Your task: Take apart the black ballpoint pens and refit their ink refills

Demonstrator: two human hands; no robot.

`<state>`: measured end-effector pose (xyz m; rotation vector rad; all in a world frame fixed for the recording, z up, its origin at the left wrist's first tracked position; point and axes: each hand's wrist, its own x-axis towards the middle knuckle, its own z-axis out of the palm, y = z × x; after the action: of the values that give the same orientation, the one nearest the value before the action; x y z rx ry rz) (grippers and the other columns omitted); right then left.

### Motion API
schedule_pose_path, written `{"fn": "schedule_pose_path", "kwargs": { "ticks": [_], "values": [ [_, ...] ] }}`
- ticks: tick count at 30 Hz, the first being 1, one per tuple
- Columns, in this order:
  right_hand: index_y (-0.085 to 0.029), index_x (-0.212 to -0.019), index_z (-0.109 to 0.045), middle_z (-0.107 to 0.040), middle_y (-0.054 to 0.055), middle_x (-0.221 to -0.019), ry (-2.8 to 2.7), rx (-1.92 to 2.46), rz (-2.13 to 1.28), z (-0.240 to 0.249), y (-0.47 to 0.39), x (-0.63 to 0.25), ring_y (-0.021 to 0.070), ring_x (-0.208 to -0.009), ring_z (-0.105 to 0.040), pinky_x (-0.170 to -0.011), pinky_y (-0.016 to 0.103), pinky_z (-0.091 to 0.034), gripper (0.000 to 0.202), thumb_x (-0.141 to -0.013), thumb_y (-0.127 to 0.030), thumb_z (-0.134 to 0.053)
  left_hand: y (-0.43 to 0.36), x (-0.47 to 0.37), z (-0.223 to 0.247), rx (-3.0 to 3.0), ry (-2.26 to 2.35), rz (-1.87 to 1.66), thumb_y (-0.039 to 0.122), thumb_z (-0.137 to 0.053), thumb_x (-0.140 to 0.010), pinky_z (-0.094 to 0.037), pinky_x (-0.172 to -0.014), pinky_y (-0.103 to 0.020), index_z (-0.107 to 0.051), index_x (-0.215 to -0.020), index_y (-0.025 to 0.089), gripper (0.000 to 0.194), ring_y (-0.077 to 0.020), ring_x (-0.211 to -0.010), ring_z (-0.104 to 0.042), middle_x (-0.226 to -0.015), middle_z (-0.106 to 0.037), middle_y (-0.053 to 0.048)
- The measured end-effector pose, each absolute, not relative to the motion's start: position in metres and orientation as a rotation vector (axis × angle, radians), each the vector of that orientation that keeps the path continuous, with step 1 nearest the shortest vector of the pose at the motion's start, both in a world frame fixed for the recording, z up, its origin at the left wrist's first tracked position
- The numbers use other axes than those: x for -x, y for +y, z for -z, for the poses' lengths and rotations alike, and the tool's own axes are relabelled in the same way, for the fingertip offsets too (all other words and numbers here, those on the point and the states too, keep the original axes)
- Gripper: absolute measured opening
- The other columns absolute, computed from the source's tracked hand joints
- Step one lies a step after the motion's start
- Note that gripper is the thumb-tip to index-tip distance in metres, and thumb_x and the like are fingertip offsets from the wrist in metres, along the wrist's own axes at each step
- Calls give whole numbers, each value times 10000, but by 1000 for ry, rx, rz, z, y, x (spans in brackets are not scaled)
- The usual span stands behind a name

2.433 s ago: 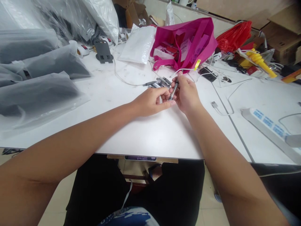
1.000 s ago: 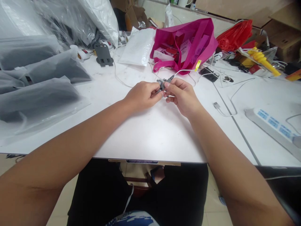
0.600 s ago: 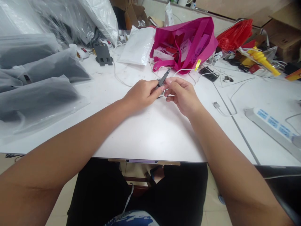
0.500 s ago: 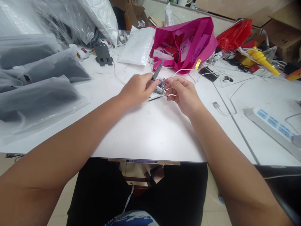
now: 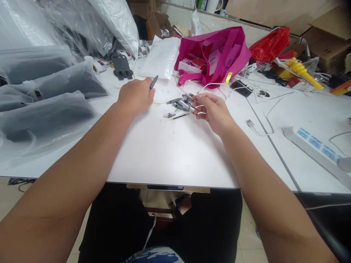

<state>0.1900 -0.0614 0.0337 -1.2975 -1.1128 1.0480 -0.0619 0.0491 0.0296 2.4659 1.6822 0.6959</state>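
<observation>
My left hand (image 5: 137,95) is closed on a dark grey pen (image 5: 154,82), whose end sticks up past the thumb, to the left of a loose pile of pens (image 5: 181,104). The pile holds several grey and clear pen pieces. A thin dark pen refill (image 5: 179,117) with a yellowish end lies along its near side. At the right edge of the pile is my right hand (image 5: 212,110), its thumb and forefinger pinched and the other fingers curled. Whatever sits between those fingertips blends into the pile and cannot be made out.
Behind the pile stand a magenta bag (image 5: 189,79) with boxes inside and a white padded mailer (image 5: 160,60). Frosted plastic packages (image 5: 46,113) fill the left side. A black phone stand (image 5: 121,67), a USB cable (image 5: 250,123) and a white power strip (image 5: 315,146) also lie on the table.
My left hand has moved left, away from the pile, with the pen in it, so more of the pile shows. My right hand stays nearly where it was.
</observation>
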Motion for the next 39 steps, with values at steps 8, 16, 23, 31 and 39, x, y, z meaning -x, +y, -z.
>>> {"fn": "schedule_pose_path", "kwargs": {
  "ticks": [8,16,23,31,39],
  "values": [
    [-228,-819,-680,-672,23,-838,-1101,1333,-1025,-34,-60,-192,113,-632,-594,-520,240,-471,288,-876,-472,-821,43,67,-36,-2394,1776,-491,543,-583,-954,-346,-780,-408,-701,-1091,264,333,-282,-940,-520,-870,-589,-82],
    [-225,-835,-678,-675,28,-839,-1123,1352,-1020,-34,-60,-193,116,-639,-601,-520,232,-473,284,-874,-470,-817,45,71,-37,-2367,1793,-476,675,-595,-939,-364,-876,-405,-668,-1261,268,524,-227,-991,-454,-1070,-628,-47],
    [-227,-878,-678,-675,30,-843,-1196,1442,-857,-27,-54,-197,133,-644,-600,-545,267,-477,211,-926,-428,-719,41,53,-23,-2546,1415,-766,457,-595,-977,-453,-1098,-473,-669,-1285,266,370,-330,-1303,-563,-1307,-661,-99],
    [-225,-832,-715,-707,42,-777,-1571,1637,-170,-17,-52,-212,196,-689,-594,-706,372,-501,117,-876,-321,-667,32,31,-10,-2635,1049,-761,271,-533,-992,-461,-1114,-428,-708,-1209,190,290,-286,-1269,-614,-1272,-710,-119],
    [-211,-848,-749,-735,62,-814,-1620,1726,-182,-20,-53,-210,219,-705,-612,-750,403,-505,117,-860,-251,-639,18,26,-19,-2614,1026,-696,367,-660,-914,-514,-889,-388,-790,-951,219,200,-236,-932,-688,-918,-767,-64]
  ]
}}
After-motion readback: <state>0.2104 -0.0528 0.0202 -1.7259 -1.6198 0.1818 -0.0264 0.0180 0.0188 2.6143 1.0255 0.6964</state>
